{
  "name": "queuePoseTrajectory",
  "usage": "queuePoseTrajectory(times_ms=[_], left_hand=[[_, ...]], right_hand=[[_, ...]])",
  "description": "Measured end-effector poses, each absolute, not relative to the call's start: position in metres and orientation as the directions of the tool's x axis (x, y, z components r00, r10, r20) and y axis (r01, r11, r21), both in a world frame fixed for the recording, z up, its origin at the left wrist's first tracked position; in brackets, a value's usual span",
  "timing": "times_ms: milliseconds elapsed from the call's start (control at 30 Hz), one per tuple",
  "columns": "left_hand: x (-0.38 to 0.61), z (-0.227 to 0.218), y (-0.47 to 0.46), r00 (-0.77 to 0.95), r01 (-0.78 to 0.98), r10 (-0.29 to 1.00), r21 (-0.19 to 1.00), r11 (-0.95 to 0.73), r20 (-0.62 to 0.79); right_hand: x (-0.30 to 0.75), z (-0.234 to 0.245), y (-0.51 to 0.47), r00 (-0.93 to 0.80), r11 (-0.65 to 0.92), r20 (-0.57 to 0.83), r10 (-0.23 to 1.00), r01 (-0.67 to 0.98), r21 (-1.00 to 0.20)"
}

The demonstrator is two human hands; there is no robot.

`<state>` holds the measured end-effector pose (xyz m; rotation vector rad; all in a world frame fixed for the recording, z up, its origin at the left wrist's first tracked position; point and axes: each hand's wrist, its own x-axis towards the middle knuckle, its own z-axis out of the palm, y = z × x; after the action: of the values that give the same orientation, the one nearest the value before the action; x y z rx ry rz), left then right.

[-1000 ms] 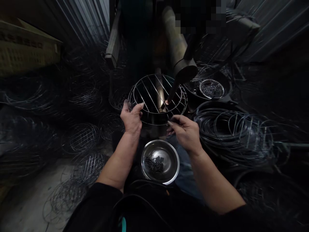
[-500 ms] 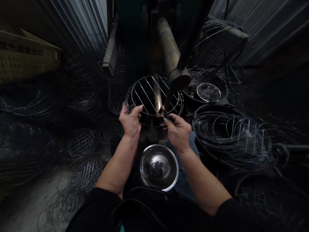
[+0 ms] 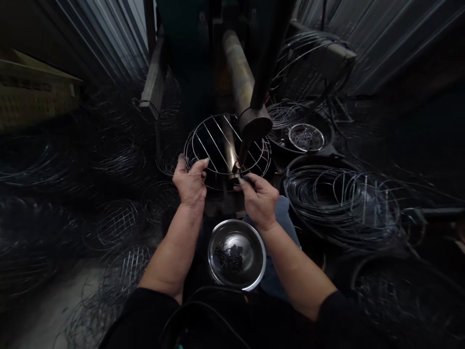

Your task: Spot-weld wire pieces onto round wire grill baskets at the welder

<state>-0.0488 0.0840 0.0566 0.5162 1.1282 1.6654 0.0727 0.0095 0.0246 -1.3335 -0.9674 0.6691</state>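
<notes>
A round wire rack [image 3: 215, 136] with parallel cross wires rests at the electrode tips of a spot welder [image 3: 238, 166]. My left hand [image 3: 191, 179] grips its near left rim, thumb on top and fingers around the edge. At the near right rim, beside the electrodes, my right hand [image 3: 260, 196] is closed in a pinch. Whatever lies between those fingertips is small and dark, too small to name. Below and between my forearms a steel bowl [image 3: 254, 271] holds short dark metal pieces [image 3: 228, 257].
The welder's thick upper arm [image 3: 240, 72] reaches over the rack. To the right stand a tub of wire rings [image 3: 308, 203] and a small dish of bits [image 3: 307, 138]. Stacked wire racks [image 3: 118, 223] lie left. A wooden block [image 3: 152, 82] juts out at upper left.
The whole view has shifted slightly, so the scene sits further left. Both hands keep their places at the rack, and the rack stays at the electrodes.
</notes>
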Motion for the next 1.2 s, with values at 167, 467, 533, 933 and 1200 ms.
queuePoseTrajectory(times_ms=[167,467,533,933,1200], left_hand=[[-0.048,0.055,0.088,-0.387,-0.502,0.905,0.863,-0.044,-0.179],[-0.046,0.059,0.09,-0.386,-0.488,0.905,0.872,-0.036,-0.178],[-0.046,0.059,0.091,-0.385,-0.497,0.905,0.867,-0.038,-0.181],[-0.048,0.054,0.097,-0.367,-0.55,0.898,0.835,-0.001,-0.241],[-0.047,0.051,0.098,-0.373,-0.552,0.888,0.834,0.02,-0.268]], right_hand=[[0.075,0.024,0.011,0.451,0.158,0.258,0.855,0.248,-0.956],[0.076,0.026,0.015,0.447,0.133,0.271,0.852,0.315,-0.94],[0.076,0.025,0.016,0.464,0.14,0.291,0.837,0.333,-0.933],[0.074,0.025,0.021,0.473,0.154,0.382,0.794,0.451,-0.879],[0.075,0.027,0.023,0.453,0.17,0.443,0.774,0.525,-0.834]])
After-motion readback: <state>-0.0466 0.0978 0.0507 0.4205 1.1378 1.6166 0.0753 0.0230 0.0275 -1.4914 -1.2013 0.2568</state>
